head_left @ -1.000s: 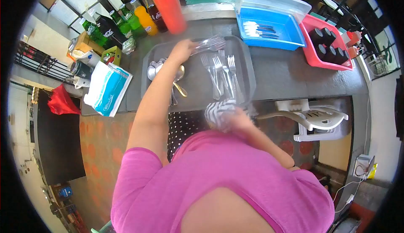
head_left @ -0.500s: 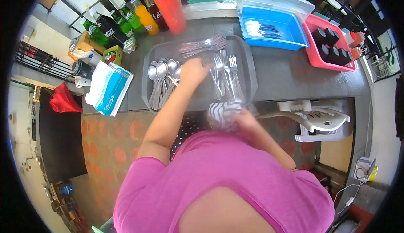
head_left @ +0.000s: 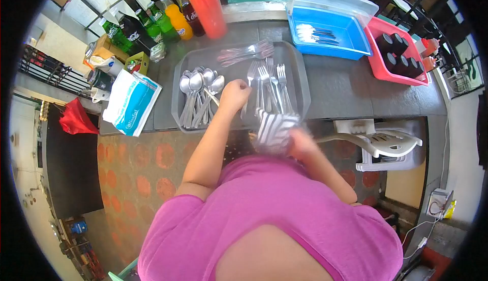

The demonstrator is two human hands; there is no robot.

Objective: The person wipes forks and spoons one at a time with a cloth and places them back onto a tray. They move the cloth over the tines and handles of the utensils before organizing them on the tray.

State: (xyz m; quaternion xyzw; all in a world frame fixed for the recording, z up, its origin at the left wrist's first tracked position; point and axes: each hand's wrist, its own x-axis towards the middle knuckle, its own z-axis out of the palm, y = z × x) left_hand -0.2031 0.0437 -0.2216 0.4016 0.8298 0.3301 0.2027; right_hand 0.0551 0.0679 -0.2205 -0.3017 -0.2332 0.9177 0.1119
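Note:
My left hand [head_left: 236, 96] is over the middle of a grey tray [head_left: 301, 85], its fingertips closed at the neck of a fork [head_left: 251, 72]. Right beside that fork lie several other forks [head_left: 274, 85], tines pointing away from me. A bunch of spoons [head_left: 195, 85] fills the tray's left side. Across its far edge lies a pile of forks [head_left: 246, 52] turned sideways. At the tray's near edge, my right hand [head_left: 302, 144] grips a striped cloth [head_left: 276, 131], bunched and slightly blurred; its fingers are partly hidden by the cloth.
Bottles [head_left: 162, 24] and an orange-red straw container [head_left: 206, 9] line the back left. A white and blue packet [head_left: 133, 103] lies left of the tray. At the back right are a blue box [head_left: 330, 51] with cutlery and a pink basket [head_left: 378, 67]. White chairs [head_left: 381, 144] stand below right.
My left hand has drawn slightly toward me, and the fork by its fingers now shows clearly. The striped cloth and my right hand have shifted a little to the right.

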